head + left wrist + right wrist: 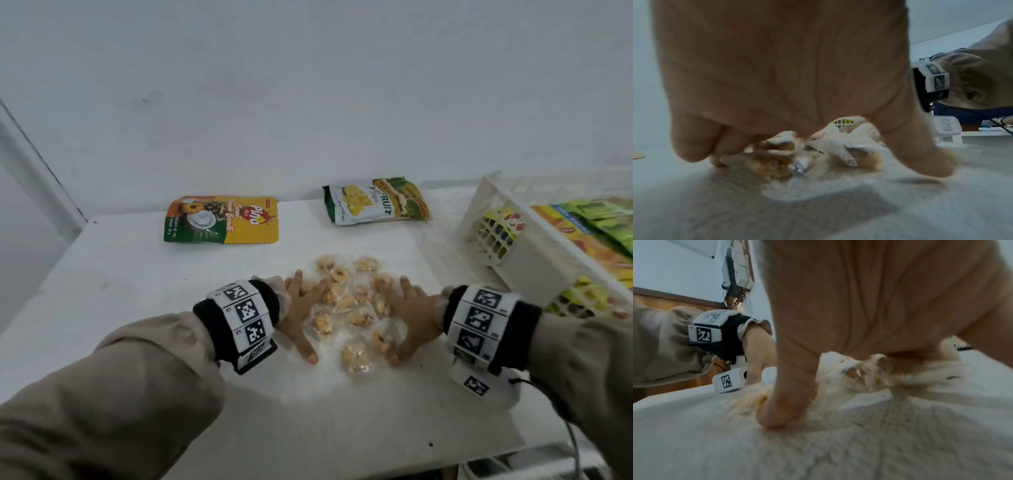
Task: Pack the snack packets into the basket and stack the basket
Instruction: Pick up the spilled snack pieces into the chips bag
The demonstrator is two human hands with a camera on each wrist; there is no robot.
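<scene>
Several small clear-wrapped snack pieces (pixel 349 308) lie in a loose heap at the middle of the white table (pixel 137 274). My left hand (pixel 301 308) rests on the heap's left side with fingers spread and straight, thumb on the table. On the right side my right hand (pixel 409 318) mirrors it, fingers spread over the pieces. Both hands flank the heap with their palms facing inward. The left wrist view shows the wrapped pieces (pixel 797 155) under my palm; the right wrist view shows them (pixel 855 374) blurred beside my thumb. A white slatted basket (pixel 493 219) stands at the right.
A yellow and green biscuit pouch (pixel 222 219) lies flat at the back left. A green and white fruit chips pouch (pixel 375 200) lies at the back centre. The basket holds several colourful packets (pixel 589 233). A wall rises behind the table; a cable (pixel 568 431) hangs at the front right edge.
</scene>
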